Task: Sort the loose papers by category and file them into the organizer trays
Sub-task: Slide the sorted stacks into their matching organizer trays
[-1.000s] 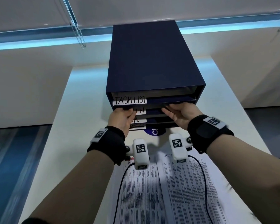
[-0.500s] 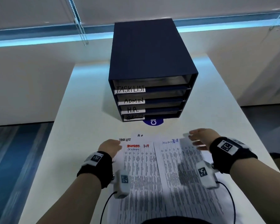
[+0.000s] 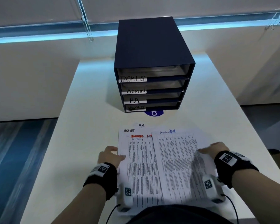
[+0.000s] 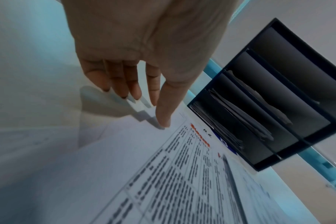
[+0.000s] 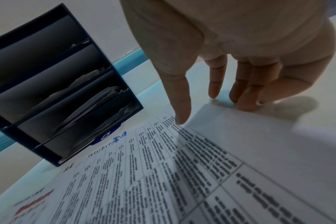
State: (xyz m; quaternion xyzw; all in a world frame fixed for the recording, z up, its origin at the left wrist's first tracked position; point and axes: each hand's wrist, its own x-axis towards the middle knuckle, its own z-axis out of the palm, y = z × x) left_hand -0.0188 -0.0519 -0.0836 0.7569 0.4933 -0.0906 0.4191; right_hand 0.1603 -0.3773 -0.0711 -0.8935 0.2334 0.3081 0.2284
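Now my left hand and right hand lie relaxed at either edge of the papers, gripping nothing, probably to square them; they lie loose on the worktop before the organizer.

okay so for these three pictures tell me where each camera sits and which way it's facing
Head: on the head, looking forward and down at the table, papers and organizer; both forearms, left hand and right hand show.
Left wrist: under the left wrist, looking along the open palm and fingers toward the papers' left edge.
Right wrist: under the right wrist, looking along the fingers at the papers' right edge.
Shared: both wrist views catch the organizer's open trays, some holding sheets.
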